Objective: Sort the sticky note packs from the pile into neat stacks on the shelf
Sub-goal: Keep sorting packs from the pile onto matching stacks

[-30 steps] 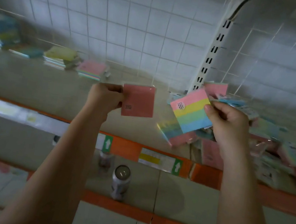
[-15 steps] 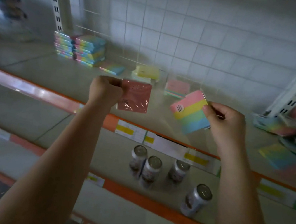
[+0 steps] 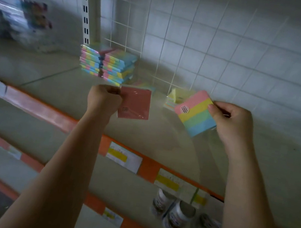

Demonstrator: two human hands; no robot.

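Note:
My left hand (image 3: 103,100) grips a pink sticky note pack (image 3: 134,103) by its left edge, held upright above the shelf (image 3: 61,88). My right hand (image 3: 231,124) pinches a striped pack (image 3: 197,113) of pink, yellow, green and blue bands by its right edge. Two tall stacks of striped packs (image 3: 107,64) stand side by side at the back of the shelf. A low striped stack (image 3: 146,86) peeks out behind the pink pack. A short yellow-topped stack (image 3: 174,98) lies partly hidden behind the striped pack.
A wire grid panel (image 3: 177,39) backs the shelf, with a slotted upright (image 3: 87,9) to its left. Blurred goods (image 3: 17,17) sit far left. The shelf's orange front edge (image 3: 147,164) carries price labels. Several cans (image 3: 179,215) stand on the shelf below.
The view has swung left: the loose pile has left the frame on the right and the sorted stacks have come closer. Both hands keep holding their packs.

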